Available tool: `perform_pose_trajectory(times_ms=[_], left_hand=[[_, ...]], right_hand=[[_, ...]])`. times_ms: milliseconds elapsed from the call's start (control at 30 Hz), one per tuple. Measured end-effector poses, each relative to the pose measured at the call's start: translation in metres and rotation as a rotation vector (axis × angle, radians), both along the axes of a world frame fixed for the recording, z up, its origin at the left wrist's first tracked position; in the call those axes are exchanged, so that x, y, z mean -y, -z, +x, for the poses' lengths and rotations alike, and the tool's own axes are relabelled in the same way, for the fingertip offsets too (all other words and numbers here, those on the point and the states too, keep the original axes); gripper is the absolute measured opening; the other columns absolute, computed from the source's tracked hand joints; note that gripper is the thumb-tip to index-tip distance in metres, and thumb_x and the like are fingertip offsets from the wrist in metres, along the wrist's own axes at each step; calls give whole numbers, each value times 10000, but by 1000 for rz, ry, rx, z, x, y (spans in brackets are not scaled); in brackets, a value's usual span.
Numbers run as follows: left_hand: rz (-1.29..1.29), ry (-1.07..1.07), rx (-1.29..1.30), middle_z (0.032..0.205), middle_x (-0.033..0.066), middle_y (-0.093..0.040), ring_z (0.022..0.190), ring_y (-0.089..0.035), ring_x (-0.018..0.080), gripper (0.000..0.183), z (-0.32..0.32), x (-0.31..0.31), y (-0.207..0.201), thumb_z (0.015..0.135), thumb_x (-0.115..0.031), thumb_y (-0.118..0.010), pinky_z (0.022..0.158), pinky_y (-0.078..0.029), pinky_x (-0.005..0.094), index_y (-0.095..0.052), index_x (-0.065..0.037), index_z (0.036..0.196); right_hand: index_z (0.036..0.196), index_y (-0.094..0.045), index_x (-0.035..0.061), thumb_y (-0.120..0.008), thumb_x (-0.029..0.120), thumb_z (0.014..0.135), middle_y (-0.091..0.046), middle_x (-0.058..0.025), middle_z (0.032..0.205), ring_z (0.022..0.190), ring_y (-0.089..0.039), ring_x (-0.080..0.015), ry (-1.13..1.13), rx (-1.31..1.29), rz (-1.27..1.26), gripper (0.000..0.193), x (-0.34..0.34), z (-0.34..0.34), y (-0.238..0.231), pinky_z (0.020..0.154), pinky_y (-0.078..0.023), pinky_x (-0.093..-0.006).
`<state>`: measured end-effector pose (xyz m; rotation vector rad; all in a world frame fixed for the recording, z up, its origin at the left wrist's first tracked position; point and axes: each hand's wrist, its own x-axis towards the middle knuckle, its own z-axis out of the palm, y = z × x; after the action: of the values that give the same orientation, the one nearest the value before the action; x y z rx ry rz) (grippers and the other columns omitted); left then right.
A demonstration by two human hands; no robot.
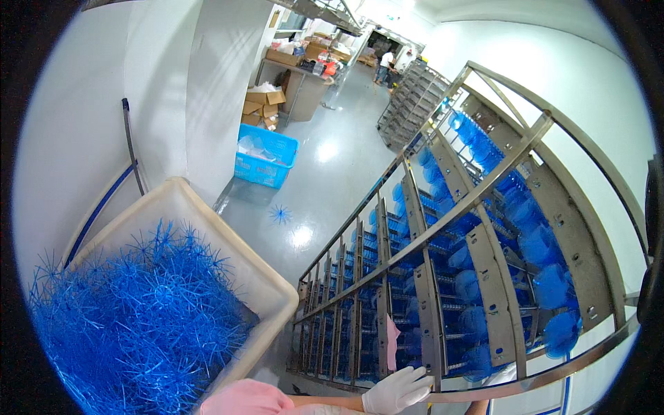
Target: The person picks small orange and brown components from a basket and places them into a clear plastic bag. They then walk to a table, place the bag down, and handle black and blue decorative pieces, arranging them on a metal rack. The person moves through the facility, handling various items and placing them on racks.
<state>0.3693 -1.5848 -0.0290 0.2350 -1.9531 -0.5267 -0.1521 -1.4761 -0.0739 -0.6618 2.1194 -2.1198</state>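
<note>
My left hand, in a white glove below a pink sleeve, reaches across at the lower edge. Its fingers are stretched out against the near corner of a tall metal rack; nothing shows in them. Rows of round, translucent blue pieces hang along the rack's slotted metal strips. Of my right arm, a bit of bare forearm shows under the rack's lower rail. A white patch beside it, behind the bars, looks like my right hand; its fingers are hidden.
At the left a pale plastic tub holds a heap of spiky blue plastic pieces. One spiky piece lies on the grey floor. A blue crate, cardboard boxes and a second rack stand farther off. A person is far back.
</note>
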Motion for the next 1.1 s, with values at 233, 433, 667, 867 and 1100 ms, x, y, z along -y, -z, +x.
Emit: perform_pose_trajectory(times_ms=[233, 433, 667, 867, 1100], left_hand=[[-148, 28, -187, 1290, 184, -605, 1204, -558, 397, 419, -64, 1, 31, 758, -178, -612, 988, -416, 574, -605, -66, 1161], [-215, -5, -182, 1376, 157, -585, 1292, -527, 379, 561, -143, 1, 53, 721, -158, -661, 1089, -350, 585, -622, -70, 1274], [-191, 79, -47, 1377, 184, -532, 1243, -555, 336, 536, -283, 48, 41, 852, -122, -552, 959, -453, 454, -525, 0, 1373], [-468, 111, -91, 1239, 139, -578, 1155, -581, 323, 352, -220, 146, 3, 839, -197, -633, 898, -512, 440, -616, -65, 1164], [-296, -870, 17, 1397, 294, -462, 1309, -406, 481, 629, -51, 409, -32, 842, -175, -660, 1095, -298, 554, -458, 45, 1395]], right_hand=[[1474, -396, -21, -427, 300, 1055, -443, -153, 1471, 1342, -420, -261, 31, 12, 3, 529, -1, -16, -13, 1135, -327, -368], [1465, -407, -24, -427, 280, 1055, -460, -135, 1454, 1328, -427, -244, 16, -65, -25, 512, 18, -52, -40, 1135, -320, -352], [1455, -419, -28, -426, 258, 1054, -479, -115, 1435, 1312, -434, -224, -314, -127, -171, 492, 131, -119, -93, 1134, -311, -333], [1448, -436, -14, -503, 196, 1025, -554, -158, 1351, 1239, -491, -215, -269, -892, 461, 477, 203, -144, -60, 1089, -365, -354], [1317, -561, -40, -436, 471, 1056, -627, -119, 1202, 1078, -593, -245, -155, -294, -148, 587, 238, -69, -54, 950, -457, -353]])
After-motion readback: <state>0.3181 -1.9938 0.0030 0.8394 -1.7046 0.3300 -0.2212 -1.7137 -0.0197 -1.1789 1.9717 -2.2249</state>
